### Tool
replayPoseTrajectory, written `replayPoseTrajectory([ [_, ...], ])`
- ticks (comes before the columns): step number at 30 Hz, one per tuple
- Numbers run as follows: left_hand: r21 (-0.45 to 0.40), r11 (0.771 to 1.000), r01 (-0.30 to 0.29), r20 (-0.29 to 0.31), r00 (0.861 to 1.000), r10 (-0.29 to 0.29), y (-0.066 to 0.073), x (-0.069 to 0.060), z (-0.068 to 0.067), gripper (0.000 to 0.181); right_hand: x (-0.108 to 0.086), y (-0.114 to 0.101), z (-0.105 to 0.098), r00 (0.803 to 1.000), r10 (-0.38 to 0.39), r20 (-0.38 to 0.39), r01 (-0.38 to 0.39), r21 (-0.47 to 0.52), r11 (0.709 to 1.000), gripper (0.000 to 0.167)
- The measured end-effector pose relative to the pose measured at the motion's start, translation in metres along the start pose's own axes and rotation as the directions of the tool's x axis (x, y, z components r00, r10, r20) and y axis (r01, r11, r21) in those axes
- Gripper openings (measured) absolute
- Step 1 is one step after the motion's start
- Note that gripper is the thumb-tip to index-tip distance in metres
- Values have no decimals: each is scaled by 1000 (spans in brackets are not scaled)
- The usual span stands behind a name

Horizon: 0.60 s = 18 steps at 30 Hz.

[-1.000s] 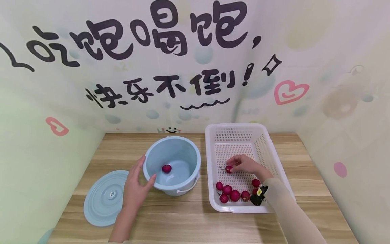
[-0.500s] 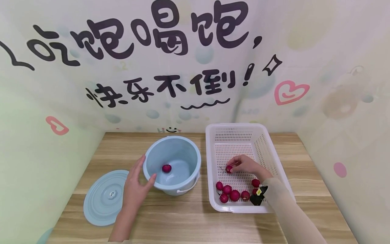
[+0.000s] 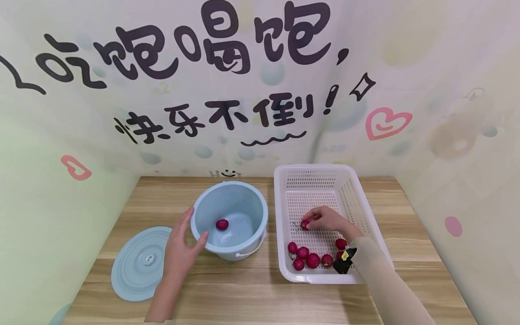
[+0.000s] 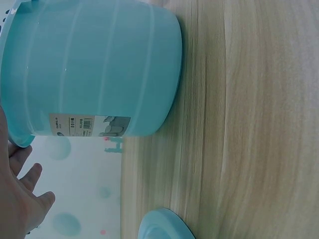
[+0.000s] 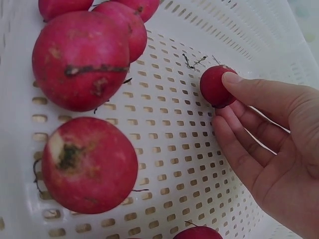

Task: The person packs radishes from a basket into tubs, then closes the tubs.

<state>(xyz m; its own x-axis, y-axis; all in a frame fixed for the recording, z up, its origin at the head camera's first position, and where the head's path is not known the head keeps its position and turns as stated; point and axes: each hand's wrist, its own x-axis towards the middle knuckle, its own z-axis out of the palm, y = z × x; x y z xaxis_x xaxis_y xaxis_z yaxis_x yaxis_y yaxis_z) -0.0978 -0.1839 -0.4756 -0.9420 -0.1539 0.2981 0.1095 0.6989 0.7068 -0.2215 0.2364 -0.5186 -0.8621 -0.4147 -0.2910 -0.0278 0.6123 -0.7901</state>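
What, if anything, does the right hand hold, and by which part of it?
The right hand pinches a red radish by its sides, between the thumb and partly hidden fingers.

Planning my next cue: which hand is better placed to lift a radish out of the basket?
Probably the right hand: it pinches a radish inside the basket, while the left hand is over beside the bucket.

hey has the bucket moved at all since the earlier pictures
No, in the head view the bucket stands in the same spot on the table, shifted neither way.
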Motion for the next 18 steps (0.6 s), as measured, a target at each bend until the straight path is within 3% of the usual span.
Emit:
replayPoseTrajectory([
  [18, -4, 1000, -6, -2, 1000, 6, -1, 0, 0, 74, 0, 1, -1, 999, 18, -38, -18, 10, 1000, 24],
])
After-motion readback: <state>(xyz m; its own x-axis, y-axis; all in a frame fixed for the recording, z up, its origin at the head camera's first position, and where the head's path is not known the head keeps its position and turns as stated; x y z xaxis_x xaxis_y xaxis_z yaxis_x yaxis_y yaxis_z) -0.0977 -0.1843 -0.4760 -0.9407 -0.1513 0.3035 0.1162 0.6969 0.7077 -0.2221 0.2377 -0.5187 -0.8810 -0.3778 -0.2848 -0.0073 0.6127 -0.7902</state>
